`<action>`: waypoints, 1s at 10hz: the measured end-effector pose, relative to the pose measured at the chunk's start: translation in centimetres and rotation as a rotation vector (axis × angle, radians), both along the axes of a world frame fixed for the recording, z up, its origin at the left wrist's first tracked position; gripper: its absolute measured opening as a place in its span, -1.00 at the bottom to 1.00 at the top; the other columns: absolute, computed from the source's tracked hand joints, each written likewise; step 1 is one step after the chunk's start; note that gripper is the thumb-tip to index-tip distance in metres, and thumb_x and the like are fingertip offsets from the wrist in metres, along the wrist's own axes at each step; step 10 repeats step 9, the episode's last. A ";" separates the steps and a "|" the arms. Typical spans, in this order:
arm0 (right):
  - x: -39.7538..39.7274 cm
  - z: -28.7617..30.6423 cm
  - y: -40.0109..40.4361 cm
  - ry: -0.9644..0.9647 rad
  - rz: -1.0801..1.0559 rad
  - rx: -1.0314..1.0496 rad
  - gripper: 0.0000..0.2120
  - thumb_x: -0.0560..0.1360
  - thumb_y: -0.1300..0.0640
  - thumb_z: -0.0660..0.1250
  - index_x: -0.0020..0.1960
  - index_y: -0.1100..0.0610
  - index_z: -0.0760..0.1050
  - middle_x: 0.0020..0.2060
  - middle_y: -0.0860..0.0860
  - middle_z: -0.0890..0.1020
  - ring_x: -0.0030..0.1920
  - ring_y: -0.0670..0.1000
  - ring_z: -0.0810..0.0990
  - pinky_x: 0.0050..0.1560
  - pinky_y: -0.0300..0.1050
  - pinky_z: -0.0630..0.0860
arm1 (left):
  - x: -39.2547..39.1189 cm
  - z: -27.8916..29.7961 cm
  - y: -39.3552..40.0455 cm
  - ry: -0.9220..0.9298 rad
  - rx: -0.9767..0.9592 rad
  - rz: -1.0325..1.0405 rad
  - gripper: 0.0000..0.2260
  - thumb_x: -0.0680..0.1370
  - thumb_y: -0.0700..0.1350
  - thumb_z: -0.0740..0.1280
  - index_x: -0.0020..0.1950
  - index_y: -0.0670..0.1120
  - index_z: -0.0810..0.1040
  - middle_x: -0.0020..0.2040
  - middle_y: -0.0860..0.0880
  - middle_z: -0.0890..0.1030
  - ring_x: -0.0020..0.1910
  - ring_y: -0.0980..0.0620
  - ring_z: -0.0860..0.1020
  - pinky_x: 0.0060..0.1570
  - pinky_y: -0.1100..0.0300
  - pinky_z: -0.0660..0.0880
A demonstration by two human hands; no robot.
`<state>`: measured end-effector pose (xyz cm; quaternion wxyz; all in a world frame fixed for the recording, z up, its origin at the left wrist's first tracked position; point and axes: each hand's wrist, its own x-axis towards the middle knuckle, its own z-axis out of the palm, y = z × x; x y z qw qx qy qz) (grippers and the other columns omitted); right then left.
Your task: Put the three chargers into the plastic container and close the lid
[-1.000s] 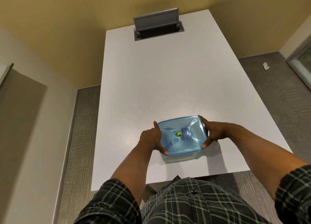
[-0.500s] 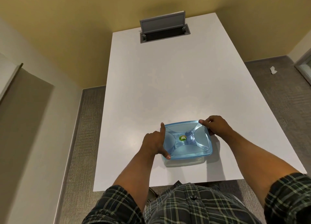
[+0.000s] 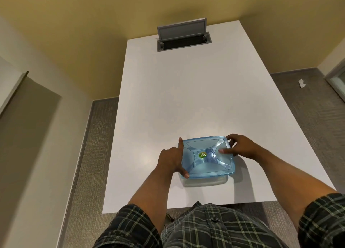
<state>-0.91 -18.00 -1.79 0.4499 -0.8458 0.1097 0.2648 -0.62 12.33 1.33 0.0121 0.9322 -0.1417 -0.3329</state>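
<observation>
A clear plastic container stands near the front edge of the white table (image 3: 186, 98), covered by its translucent blue lid (image 3: 203, 165) with a small green sticker (image 3: 202, 155) at the middle. My left hand (image 3: 171, 159) grips the lid's left edge, forefinger along the side, thumb at the near left corner. My right hand (image 3: 240, 147) rests on the far right corner, thumb pressing on top of the lid. No chargers show; what lies under the lid is hidden.
An open grey cable hatch (image 3: 183, 37) with its flap raised sits at the table's far end. Grey carpet surrounds the table, with a crumpled white scrap (image 3: 301, 83) on the floor at right. Yellow walls stand behind.
My right hand has shifted from the lid's right side to its far right corner, thumb now on top. The left hand stays on the left edge. The camera has tilted slightly.
</observation>
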 end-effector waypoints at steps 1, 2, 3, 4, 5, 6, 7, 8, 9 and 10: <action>-1.5 -0.2 -1.1 0.119 0.283 -0.093 0.00 0.05 -0.08 0.74 0.35 -0.22 0.28 -0.02 0.01 0.64 -0.08 -0.06 0.66 0.06 -0.07 0.61 | 0.1 -0.1 -0.2 -0.018 0.026 -0.033 0.36 0.23 0.28 0.61 0.62 -0.14 -0.30 0.16 -0.15 0.61 0.13 -0.15 0.60 0.14 0.02 0.45; -2.0 -0.4 -1.3 0.124 0.377 -0.138 0.07 0.01 -0.11 0.73 0.40 -0.17 0.25 -0.06 -0.02 0.66 -0.06 -0.09 0.66 0.12 -0.07 0.59 | 0.1 -0.2 -0.3 -0.024 0.035 -0.040 0.36 0.23 0.29 0.60 0.61 -0.15 -0.31 0.17 -0.15 0.61 0.14 -0.15 0.59 0.18 0.02 0.44; -2.2 0.0 -1.3 0.121 0.415 -0.136 0.07 0.03 -0.15 0.71 0.43 -0.11 0.27 -0.08 0.00 0.68 -0.05 -0.07 0.67 0.14 -0.02 0.59 | 0.3 -0.3 -0.3 -0.031 0.049 -0.048 0.37 0.23 0.29 0.60 0.61 -0.16 -0.31 0.15 -0.16 0.62 0.12 -0.15 0.60 0.18 0.02 0.47; -2.4 0.3 -1.2 0.136 0.424 -0.142 0.08 0.04 -0.16 0.70 0.45 -0.09 0.25 -0.10 0.03 0.68 -0.06 -0.01 0.69 0.12 0.02 0.61 | 0.2 -0.3 -0.4 -0.036 0.060 -0.054 0.37 0.22 0.30 0.60 0.61 -0.15 -0.31 0.14 -0.16 0.62 0.10 -0.15 0.61 0.17 0.01 0.49; -2.3 0.8 -0.9 0.145 0.438 -0.151 0.12 0.07 -0.14 0.71 0.49 -0.03 0.21 -0.11 0.06 0.69 -0.04 0.10 0.70 0.09 0.06 0.63 | 0.2 -0.2 -0.4 -0.048 0.069 -0.060 0.37 0.22 0.30 0.60 0.61 -0.14 -0.31 0.13 -0.16 0.62 0.09 -0.15 0.61 0.16 0.00 0.50; -2.6 1.4 -0.6 0.152 0.435 -0.177 0.13 0.09 -0.16 0.70 0.50 -0.04 0.19 -0.10 0.03 0.68 -0.02 0.07 0.69 0.09 -0.01 0.62 | 0.2 -0.1 -0.3 -0.045 0.082 -0.069 0.37 0.22 0.29 0.60 0.61 -0.12 -0.32 0.16 -0.16 0.61 0.12 -0.16 0.60 0.18 0.00 0.49; -3.0 2.0 -0.3 0.134 0.457 -0.275 0.18 0.08 -0.27 0.65 0.54 -0.08 0.13 -0.13 -0.17 0.59 -0.03 -0.06 0.61 0.07 -0.16 0.53 | 0.5 -0.1 -0.3 -0.041 0.107 -0.103 0.33 0.23 0.30 0.59 0.62 -0.11 -0.28 0.25 -0.13 0.58 0.22 -0.16 0.56 0.23 0.01 0.42; -2.8 3.1 0.0 0.138 0.468 -0.356 0.22 0.10 -0.39 0.57 0.58 -0.08 0.06 -0.11 -0.21 0.56 0.01 -0.05 0.57 0.09 -0.15 0.48 | 1.4 0.9 -0.2 -0.082 0.110 -0.104 0.28 0.25 0.33 0.56 0.64 -0.12 -0.20 0.39 -0.11 0.50 0.32 -0.15 0.50 0.29 -0.01 0.36; -1.5 4.1 0.3 -0.005 0.427 -0.585 0.17 0.24 -0.60 0.27 0.62 -0.01 -0.05 0.21 -0.03 0.60 0.23 0.03 0.57 0.16 -0.06 0.46 | 3.2 2.4 0.1 -0.242 0.050 -0.110 0.19 0.34 0.38 0.46 0.64 -0.14 -0.16 0.64 -0.11 0.11 0.58 -0.16 0.17 0.50 -0.08 0.18; -1.5 4.1 0.3 -0.005 0.427 -0.585 0.17 0.24 -0.60 0.27 0.62 -0.01 -0.05 0.21 -0.03 0.60 0.23 0.03 0.57 0.16 -0.06 0.46 | 3.2 2.4 0.1 -0.242 0.050 -0.110 0.19 0.34 0.38 0.46 0.64 -0.14 -0.16 0.64 -0.11 0.11 0.58 -0.16 0.17 0.50 -0.08 0.18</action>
